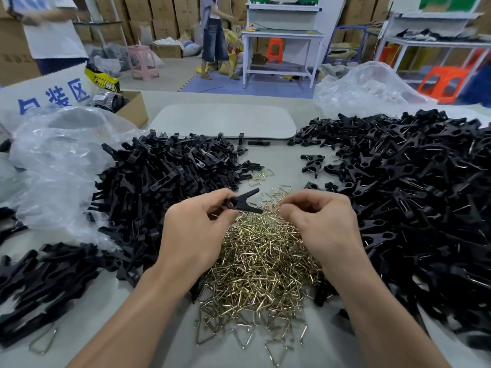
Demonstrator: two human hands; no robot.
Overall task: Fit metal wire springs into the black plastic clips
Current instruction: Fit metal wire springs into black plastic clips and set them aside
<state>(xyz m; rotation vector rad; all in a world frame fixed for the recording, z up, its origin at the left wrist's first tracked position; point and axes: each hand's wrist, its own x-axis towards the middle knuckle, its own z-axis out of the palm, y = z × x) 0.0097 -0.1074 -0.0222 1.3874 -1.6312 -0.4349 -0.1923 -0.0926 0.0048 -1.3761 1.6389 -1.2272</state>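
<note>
Bench notes, taken from behind the worker's forearms.

The left hand [196,229] was curled round one black plastic clip [243,201]. The clip was matte and forked, its two pointed legs splayed toward 3 o'clock. Thumb and forefinger pinched its narrow waist.

The right hand [318,224] sat at 3 o'clock of the clip, clear of the left hand. Its fingers were curled under, with thumb and forefinger tips pressed together just beside the clip's lower leg. I could not tell whether a wire sat between them.

Beneath both hands and running toward 6 o'clock lay the heap of brassy metal wire springs [255,261]. They were thin bent triangles, glinting and tangled, thinning to strays at the near edge. A lone silvery wire triangle [43,341] lay at 7 o'clock.

At 9 o'clock was a pile of loose black plastic clip halves [170,176], long, flat and ribbed at the grips. At 3 o'clock was a wider mound of forked black clips [414,195], with bright wire showing in many.

The smooth grey tabletop [281,160] showed between the piles. A crumpled clear plastic bag [58,160] sat at 10 o'clock and a second clear bag [366,86] at 1 o'clock. A pale board with rounded corners [225,123] lay flat at 12 o'clock. An open brown cardboard box [135,107] stood at 11 o'clock.
</note>
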